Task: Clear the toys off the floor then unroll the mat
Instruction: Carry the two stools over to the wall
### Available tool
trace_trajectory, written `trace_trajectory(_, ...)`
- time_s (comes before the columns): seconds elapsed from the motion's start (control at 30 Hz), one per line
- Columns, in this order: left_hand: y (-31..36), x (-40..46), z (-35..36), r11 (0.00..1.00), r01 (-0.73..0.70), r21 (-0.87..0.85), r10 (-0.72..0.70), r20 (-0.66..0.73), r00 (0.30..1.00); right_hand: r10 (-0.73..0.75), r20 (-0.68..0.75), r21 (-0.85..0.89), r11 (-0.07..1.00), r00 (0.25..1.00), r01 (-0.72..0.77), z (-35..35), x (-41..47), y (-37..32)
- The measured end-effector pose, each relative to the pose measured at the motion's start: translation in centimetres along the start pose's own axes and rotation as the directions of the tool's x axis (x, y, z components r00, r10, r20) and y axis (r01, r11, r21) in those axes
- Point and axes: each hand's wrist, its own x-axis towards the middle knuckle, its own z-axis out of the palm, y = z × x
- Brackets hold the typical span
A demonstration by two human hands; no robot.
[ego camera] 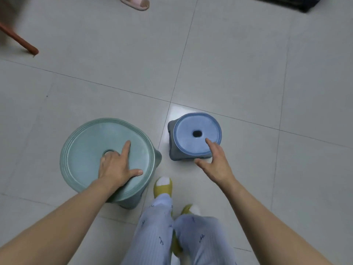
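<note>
A large green round plastic stool (84, 148) stands on the tiled floor at lower left. My left hand (116, 169) lies on its seat: the index finger and thumb are stretched out, and the other fingers curl down into the centre hole. To the right stands a smaller blue round stool (186, 144), also with a centre hole. My right hand (215, 161) hovers at its near edge with the fingers spread, the index fingertip close to the hole and the thumb by the rim. It holds nothing.
My feet in yellow slippers (164, 186) and my light blue trouser legs are between the stools, close to the camera. A pink slipper (136, 2) lies at the top. A reddish-brown furniture leg (21, 41) is at top left. Dark fabric (286, 2) lies at top right.
</note>
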Motion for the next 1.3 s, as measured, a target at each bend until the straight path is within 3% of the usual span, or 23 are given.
trace_trajectory(0.37,2.2,11.3,6.3,0.994,0.081,-0.076,-0.082,-0.009,0.997,0.035,0.078,-0.162,0.987,0.996,-0.022,4.5,13.8,6.5)
trace_trajectory(0.7,3.9,17.4,13.8,0.982,0.151,-0.118,-0.151,0.009,0.989,-0.008,0.136,-0.345,0.937,0.991,0.055,9.9,23.8,13.4)
trace_trajectory(0.9,4.3,18.7,16.0,0.968,0.197,-0.154,-0.199,0.003,0.98,-0.016,0.206,-0.504,0.855,0.978,0.12,10.6,26.3,15.1)
trace_trajectory(1.03,4.3,19.0,16.5,0.961,0.221,-0.164,-0.225,-0.003,0.974,-0.039,0.197,-0.663,0.731,0.98,0.162,10.9,27.2,15.2)
trace_trajectory(1.3,5.3,17.0,13.9,0.959,0.22,-0.18,-0.222,0.008,0.975,-0.027,0.124,-0.625,0.774,0.992,0.099,8.2,22.4,14.8)
